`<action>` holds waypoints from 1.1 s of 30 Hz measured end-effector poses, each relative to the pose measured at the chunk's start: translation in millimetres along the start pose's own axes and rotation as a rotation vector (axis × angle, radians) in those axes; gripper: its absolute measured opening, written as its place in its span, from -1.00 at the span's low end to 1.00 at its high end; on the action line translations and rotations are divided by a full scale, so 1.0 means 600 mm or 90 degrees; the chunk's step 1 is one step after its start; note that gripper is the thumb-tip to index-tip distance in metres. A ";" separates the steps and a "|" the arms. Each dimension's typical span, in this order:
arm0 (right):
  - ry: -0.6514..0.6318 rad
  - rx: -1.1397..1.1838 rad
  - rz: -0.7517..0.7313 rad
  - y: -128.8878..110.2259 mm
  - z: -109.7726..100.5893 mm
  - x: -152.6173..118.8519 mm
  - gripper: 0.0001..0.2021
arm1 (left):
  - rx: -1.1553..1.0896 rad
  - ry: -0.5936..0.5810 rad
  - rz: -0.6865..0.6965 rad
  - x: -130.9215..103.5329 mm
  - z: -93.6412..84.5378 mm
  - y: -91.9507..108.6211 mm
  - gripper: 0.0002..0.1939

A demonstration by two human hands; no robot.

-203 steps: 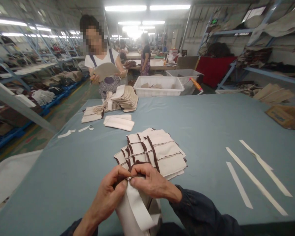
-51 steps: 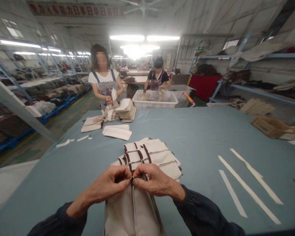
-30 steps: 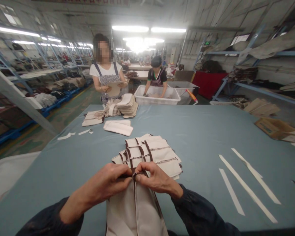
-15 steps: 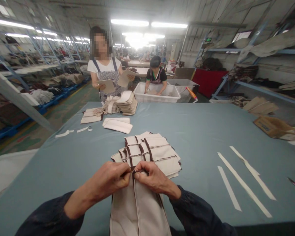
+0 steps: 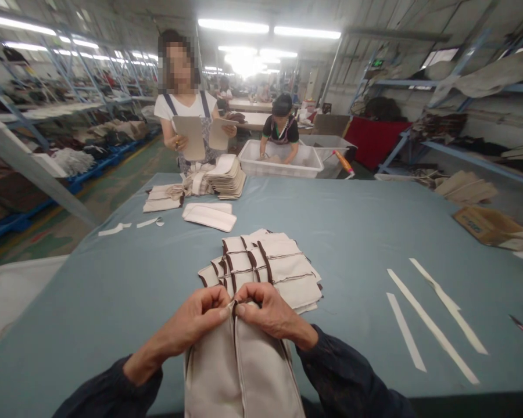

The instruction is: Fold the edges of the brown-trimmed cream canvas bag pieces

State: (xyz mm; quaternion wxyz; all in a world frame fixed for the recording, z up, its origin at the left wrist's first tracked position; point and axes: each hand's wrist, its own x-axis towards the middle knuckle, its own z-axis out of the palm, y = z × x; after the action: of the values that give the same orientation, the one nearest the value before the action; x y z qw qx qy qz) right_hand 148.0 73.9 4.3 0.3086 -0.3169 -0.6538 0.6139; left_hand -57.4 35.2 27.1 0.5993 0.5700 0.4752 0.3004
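A cream fabric piece [image 5: 218, 371] with a dark-edged seam down its middle hangs toward me over the table's front. My left hand [image 5: 207, 310] pinches its top edge just left of the seam. Right beside it, my right hand [image 5: 265, 307] pinches the same edge at the dark trim, thumb and forefinger closed. The fingertips of both hands nearly meet, and the bit of cloth between them is mostly hidden. Just beyond my hands lies a fanned pile of similar cream pieces [image 5: 287, 267] with dark brown edging.
Pale strips [image 5: 431, 325] lie on the blue-green table [image 5: 353, 232] to the right. Flat cream panels [image 5: 209, 216] and a stack of panels [image 5: 226, 177] sit farther back. Across the table one person [image 5: 187, 110] holds two panels; another bends over a white bin [image 5: 283, 165].
My left hand has turned and its fingers have shifted slightly along the edge, while my right hand stays almost in place. The person across has raised the panels upright.
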 end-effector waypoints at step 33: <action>-0.040 -0.047 -0.017 0.009 -0.002 0.022 -0.87 | 0.084 -0.073 0.021 0.005 -0.027 0.028 -0.48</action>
State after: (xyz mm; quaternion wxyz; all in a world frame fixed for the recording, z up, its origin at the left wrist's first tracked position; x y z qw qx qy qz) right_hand 141.2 85.4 -0.6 0.2842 -0.2996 -0.6897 0.5948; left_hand -67.7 47.1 44.6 0.5817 0.6323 0.4494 0.2445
